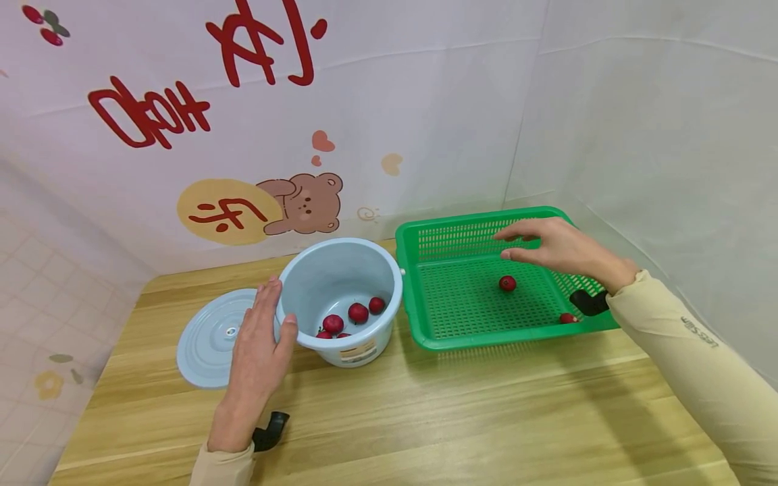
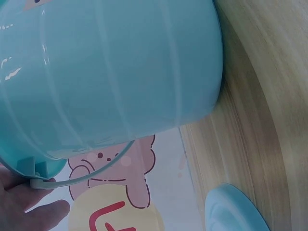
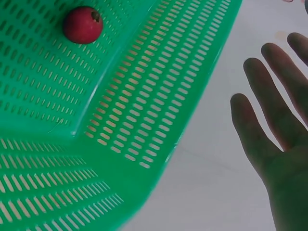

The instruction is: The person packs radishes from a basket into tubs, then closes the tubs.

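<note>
My left hand [image 1: 260, 345] rests with straight fingers against the left rim of a light blue bucket [image 1: 346, 351]. In the left wrist view its fingers [image 2: 41, 214] are by the bucket's handle [image 2: 82, 179]. Several small round red radishes [image 1: 358, 312] lie at the bottom of the bucket. Above the green basket [image 1: 480, 341] hovers my right hand [image 1: 562, 251], fingers apart from the thumb and nothing held. Below it, one radish [image 1: 507, 283] sits on the basket floor; another radish [image 1: 568, 318] lies in the near right corner, partly hidden.
A round blue lid [image 1: 209, 344] lies on the wooden table [image 1: 413, 418], left of the bucket and partly behind my left hand. A white printed curtain [image 1: 425, 121] hangs behind the table. The basket's left rim stands close to the bucket.
</note>
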The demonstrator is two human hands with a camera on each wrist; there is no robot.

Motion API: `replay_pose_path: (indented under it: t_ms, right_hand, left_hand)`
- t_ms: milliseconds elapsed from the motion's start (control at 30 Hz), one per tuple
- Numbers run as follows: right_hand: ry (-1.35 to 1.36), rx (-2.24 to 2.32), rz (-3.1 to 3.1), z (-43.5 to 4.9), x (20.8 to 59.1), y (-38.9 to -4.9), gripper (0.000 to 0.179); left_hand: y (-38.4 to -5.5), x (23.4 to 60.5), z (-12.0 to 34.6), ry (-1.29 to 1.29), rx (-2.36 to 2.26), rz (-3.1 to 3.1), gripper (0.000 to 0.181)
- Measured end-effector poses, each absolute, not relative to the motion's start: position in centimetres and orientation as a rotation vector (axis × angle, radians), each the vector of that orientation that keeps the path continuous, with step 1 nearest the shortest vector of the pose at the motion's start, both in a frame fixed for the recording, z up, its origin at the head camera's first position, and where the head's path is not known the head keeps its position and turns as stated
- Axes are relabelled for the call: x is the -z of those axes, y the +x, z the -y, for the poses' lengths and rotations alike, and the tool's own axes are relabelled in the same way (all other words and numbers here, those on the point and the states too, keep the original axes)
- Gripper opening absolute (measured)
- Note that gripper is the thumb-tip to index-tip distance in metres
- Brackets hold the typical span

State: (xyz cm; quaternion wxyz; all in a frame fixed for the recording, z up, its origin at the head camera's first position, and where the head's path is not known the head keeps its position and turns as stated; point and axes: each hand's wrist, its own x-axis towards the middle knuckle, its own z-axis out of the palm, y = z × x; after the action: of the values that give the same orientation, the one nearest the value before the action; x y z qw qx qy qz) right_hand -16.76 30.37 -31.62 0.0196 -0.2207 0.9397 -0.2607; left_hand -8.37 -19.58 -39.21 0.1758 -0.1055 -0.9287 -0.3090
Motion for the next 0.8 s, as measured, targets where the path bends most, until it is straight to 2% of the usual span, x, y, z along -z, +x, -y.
replay_pose_path:
  t_ms: [433,800]
  right_hand:
    - [-0.537,0.872,-2.708,-31.6,33.1,-19.1,0.048]
    - [-0.520,0.888,-2.582,-33.0,35.4,-20.3,0.053]
  left_hand:
    - [-8.5,39.2,19.6,-0.300,0.872,2.632,0.058]
    - [-8.4,39.1,19.6,-0.293,0.881,2.634,0.058]
